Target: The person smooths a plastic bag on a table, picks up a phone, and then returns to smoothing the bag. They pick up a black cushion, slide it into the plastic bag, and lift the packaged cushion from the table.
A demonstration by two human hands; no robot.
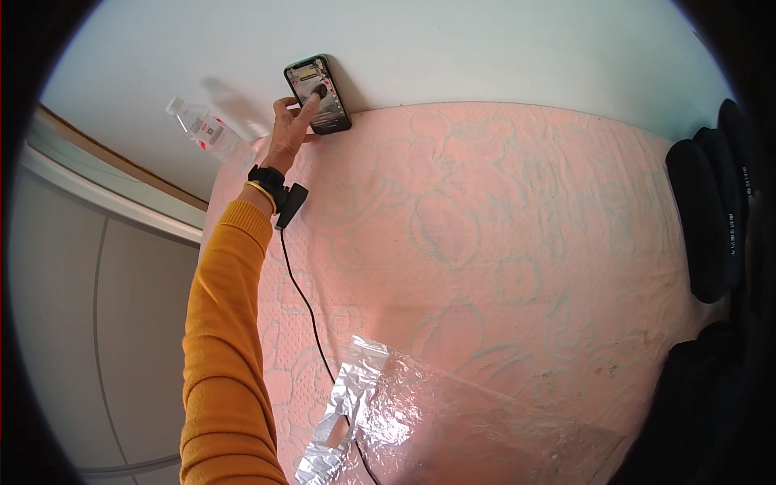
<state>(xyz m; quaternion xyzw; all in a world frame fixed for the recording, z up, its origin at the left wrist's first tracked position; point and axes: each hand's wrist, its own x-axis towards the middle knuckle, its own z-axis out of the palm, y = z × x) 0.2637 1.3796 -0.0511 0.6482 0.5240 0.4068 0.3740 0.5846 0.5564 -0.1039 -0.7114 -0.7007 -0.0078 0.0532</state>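
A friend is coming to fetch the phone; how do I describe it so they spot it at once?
Follow the pink patterned surface to its far edge, where it meets the white wall. Left of centre there, the phone leans against the wall, with the left hand on it. Unlike the clear bottle to its left, it is flat and dark-edged.

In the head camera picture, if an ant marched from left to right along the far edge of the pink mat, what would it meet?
Clear plastic bottle → left hand touching a phone → dark padded things at the far right.
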